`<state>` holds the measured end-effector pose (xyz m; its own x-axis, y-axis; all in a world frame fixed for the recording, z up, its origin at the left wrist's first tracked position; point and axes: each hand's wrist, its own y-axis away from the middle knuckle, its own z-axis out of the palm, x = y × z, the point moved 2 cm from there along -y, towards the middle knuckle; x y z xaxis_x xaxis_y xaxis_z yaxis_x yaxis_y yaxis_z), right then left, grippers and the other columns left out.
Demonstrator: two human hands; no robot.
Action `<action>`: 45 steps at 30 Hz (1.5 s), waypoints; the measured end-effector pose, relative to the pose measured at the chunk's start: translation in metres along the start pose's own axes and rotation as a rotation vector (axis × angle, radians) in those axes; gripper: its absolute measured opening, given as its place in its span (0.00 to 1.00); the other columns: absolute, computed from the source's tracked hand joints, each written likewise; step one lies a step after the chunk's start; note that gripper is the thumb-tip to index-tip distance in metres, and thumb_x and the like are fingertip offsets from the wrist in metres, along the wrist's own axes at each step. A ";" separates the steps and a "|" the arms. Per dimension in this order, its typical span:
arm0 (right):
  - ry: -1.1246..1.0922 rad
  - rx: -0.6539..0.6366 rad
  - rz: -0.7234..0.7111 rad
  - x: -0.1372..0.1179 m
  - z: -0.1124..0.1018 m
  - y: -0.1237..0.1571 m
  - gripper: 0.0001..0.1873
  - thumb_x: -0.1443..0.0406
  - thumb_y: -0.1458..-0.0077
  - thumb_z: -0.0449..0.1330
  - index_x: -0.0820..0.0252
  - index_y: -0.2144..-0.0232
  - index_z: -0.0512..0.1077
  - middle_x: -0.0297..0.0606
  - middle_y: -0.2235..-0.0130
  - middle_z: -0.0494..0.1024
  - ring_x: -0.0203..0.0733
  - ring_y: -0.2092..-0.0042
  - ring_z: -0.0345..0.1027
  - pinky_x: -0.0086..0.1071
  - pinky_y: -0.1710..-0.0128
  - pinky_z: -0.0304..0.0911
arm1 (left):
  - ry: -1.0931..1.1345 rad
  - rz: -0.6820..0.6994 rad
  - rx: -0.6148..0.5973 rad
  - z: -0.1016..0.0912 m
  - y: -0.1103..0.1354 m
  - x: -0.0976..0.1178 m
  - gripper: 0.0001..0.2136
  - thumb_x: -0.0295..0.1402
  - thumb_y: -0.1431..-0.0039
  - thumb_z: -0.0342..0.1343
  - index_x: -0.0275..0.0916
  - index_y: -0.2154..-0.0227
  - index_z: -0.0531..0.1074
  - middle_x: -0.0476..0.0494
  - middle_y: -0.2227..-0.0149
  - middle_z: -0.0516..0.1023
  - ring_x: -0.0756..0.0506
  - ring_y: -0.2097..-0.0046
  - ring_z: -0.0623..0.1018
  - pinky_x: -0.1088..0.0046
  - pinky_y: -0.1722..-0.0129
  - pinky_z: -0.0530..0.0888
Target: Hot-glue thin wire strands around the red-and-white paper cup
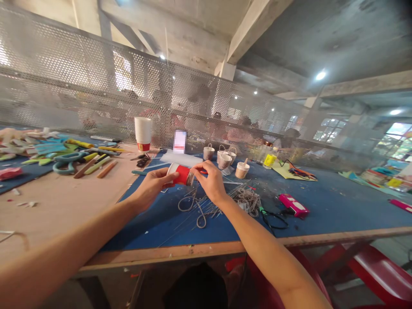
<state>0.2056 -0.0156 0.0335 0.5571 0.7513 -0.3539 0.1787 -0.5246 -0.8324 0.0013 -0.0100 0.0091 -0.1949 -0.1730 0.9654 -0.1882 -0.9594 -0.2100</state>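
Left hand (161, 178) is clamped round the white end of the cup (183, 175), thumb along its side; right hand (210, 178) has its thumb and fingertips drawn close together at the cup's other end, though whether they pinch anything I cannot tell. Between the two hands, the cup lies tipped on its side above the mat (154, 234).

It looks like paper: light, thin-walled, a little slick on the red part, likely to dent if squeezed. Best hold would be a gentle wrap round the body, fingers spread, leaving the greyish end free. The cord (201, 227), loose in loops on the near side of the cup, should be soft and limp; the wires (209, 207), right of it and nearer the wearer, seem thin and springy.

What covers that greyish end is hard to make out: fingers and blur hide it, and whether the cord joins it is unclear. A red scrap by the right fingers is too small to name. The phone (179, 141) behind the cup has a pixelated screen.
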 end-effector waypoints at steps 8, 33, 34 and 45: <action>-0.002 0.010 0.023 -0.002 -0.001 0.000 0.07 0.61 0.34 0.63 0.56 0.65 0.77 0.36 0.62 0.77 0.40 0.59 0.74 0.33 0.53 0.69 | 0.008 -0.002 -0.034 0.001 0.001 0.000 0.09 0.41 0.49 0.72 0.42 0.68 0.85 0.44 0.65 0.86 0.45 0.64 0.79 0.70 0.60 0.73; -0.024 -0.003 0.086 0.001 -0.002 -0.002 0.06 0.63 0.36 0.64 0.56 0.67 0.77 0.36 0.63 0.78 0.39 0.59 0.75 0.32 0.53 0.70 | -0.054 0.037 -0.047 0.000 0.001 0.000 0.11 0.43 0.50 0.72 0.43 0.67 0.85 0.43 0.64 0.86 0.43 0.64 0.79 0.68 0.61 0.73; -0.026 -0.004 0.089 0.002 -0.002 -0.002 0.06 0.63 0.36 0.64 0.56 0.67 0.78 0.36 0.63 0.78 0.39 0.59 0.75 0.32 0.53 0.70 | -0.055 0.038 -0.047 -0.001 0.000 0.000 0.11 0.43 0.50 0.72 0.43 0.67 0.86 0.43 0.64 0.86 0.43 0.64 0.79 0.68 0.62 0.73; -0.020 -0.009 0.111 0.001 -0.003 -0.003 0.05 0.64 0.37 0.65 0.56 0.68 0.78 0.35 0.63 0.78 0.40 0.60 0.75 0.32 0.53 0.70 | -0.058 0.038 -0.067 0.000 0.001 -0.002 0.11 0.43 0.49 0.71 0.42 0.67 0.85 0.43 0.65 0.85 0.44 0.65 0.79 0.69 0.62 0.71</action>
<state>0.2083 -0.0148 0.0369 0.5578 0.6958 -0.4524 0.1236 -0.6086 -0.7838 0.0013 -0.0103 0.0071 -0.1470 -0.2237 0.9635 -0.2460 -0.9352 -0.2547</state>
